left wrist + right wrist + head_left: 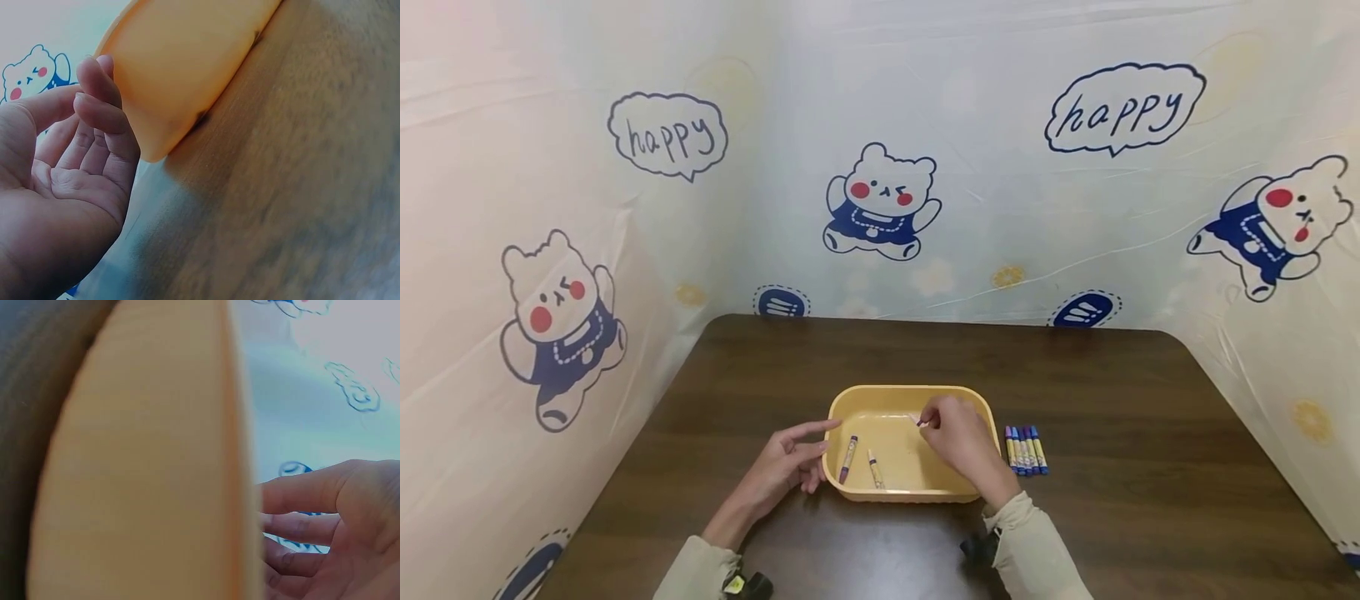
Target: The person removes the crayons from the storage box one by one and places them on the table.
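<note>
Pale sleeves (1037, 546) lie nearest us | left hand (775, 471): we see loosely extended fingers touching the yellow tray's (917, 496) left rim | right hand (958, 437): bent downward over the tray, fingertips pinched on a mostly hidden marker (920, 422) | two loose markers (848, 460) inside, marker row (1026, 451) just right

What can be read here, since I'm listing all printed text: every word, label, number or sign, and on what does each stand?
"happy": left speech bubble on the curtain
"happy": right speech bubble on the curtain
"!!!", apparently: two blue ovals at the table's back edge
Too small to read: any print on the sticks in the tray, the row of sticks beside it, and the yellow wrist tag
</note>
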### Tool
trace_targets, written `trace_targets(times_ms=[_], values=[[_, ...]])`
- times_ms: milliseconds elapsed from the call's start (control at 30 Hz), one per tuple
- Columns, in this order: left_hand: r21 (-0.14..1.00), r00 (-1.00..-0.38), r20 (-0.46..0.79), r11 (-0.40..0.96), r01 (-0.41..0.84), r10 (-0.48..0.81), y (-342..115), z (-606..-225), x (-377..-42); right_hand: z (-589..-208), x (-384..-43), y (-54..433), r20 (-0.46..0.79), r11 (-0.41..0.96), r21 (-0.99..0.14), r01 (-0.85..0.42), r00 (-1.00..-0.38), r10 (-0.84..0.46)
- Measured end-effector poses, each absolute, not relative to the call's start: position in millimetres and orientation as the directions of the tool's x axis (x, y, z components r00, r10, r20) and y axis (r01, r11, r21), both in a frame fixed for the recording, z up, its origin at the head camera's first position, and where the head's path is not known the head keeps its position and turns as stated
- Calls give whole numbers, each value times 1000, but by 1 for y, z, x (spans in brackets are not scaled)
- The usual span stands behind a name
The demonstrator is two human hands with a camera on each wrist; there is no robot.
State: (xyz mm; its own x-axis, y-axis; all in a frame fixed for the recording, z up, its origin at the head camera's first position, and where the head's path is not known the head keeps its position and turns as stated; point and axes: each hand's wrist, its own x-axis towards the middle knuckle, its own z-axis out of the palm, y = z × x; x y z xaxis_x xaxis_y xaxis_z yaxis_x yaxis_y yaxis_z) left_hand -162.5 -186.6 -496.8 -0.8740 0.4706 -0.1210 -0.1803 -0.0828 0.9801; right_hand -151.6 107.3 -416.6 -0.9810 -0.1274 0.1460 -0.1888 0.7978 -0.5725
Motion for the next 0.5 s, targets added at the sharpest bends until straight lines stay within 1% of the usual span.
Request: trace_targets(times_ms=[67,167,300,500], values=[[981,-877,-116,-85,-175,466,-187,-498,-163,-412,-152,112,173,796,-571,-199,-978,-120],[981,-877,-116,-85,-175,466,-187,-498,-163,-406,-153,118,182,788,-586,-190,-978,-101],[980,-871,-124,-77,-182,476,-186,-497,-163,-399,-150,123,138,763,-632,-139,-988,-66],[982,-882,-127,-69,-177,455,-186,-497,-162,-388,-143,126,134,708,-693,-136,-989,-58]])
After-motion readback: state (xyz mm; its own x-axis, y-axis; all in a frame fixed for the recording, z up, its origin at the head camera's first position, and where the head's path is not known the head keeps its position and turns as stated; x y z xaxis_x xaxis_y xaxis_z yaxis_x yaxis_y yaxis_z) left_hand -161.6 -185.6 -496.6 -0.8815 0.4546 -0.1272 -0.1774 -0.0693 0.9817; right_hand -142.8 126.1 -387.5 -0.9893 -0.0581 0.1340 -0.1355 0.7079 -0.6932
